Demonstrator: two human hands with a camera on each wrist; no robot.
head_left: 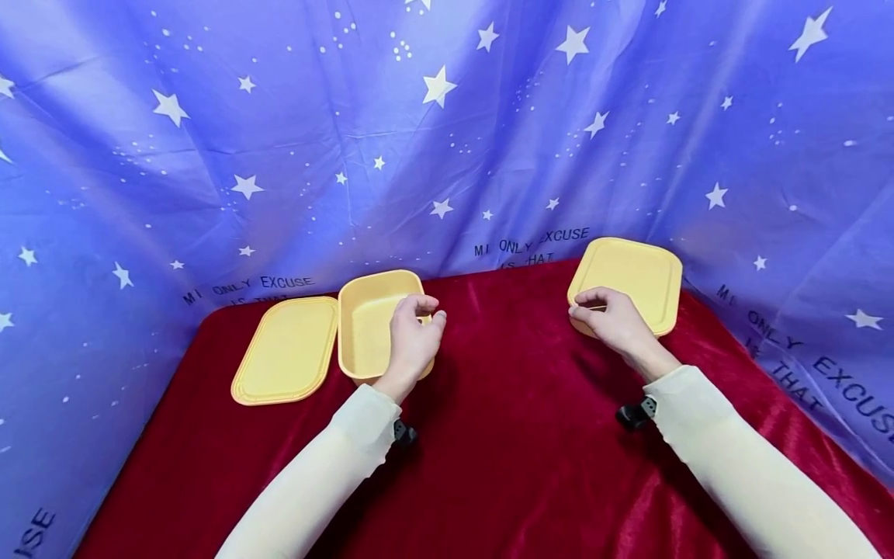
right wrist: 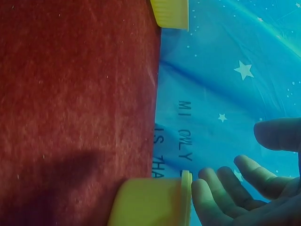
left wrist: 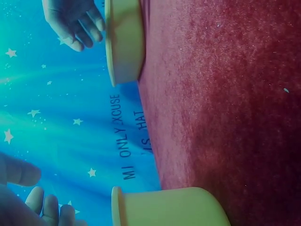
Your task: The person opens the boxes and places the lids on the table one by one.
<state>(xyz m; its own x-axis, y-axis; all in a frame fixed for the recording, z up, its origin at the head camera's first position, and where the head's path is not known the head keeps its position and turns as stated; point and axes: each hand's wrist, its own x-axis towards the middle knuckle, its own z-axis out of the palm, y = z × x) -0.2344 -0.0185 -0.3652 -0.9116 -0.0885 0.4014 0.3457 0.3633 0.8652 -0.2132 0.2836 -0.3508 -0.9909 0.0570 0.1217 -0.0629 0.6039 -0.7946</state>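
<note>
The left hand is hovering by the open box, the right hand by the covered box well to its right, both loose and empty, though a low sweep could be bumping the open box into the lid just left.

Blue-purple curtain with white stars, black lettering low down; red velvety cloth spread in front

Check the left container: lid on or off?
Off: the container shows its inside, and a lid lies beside it.
</note>
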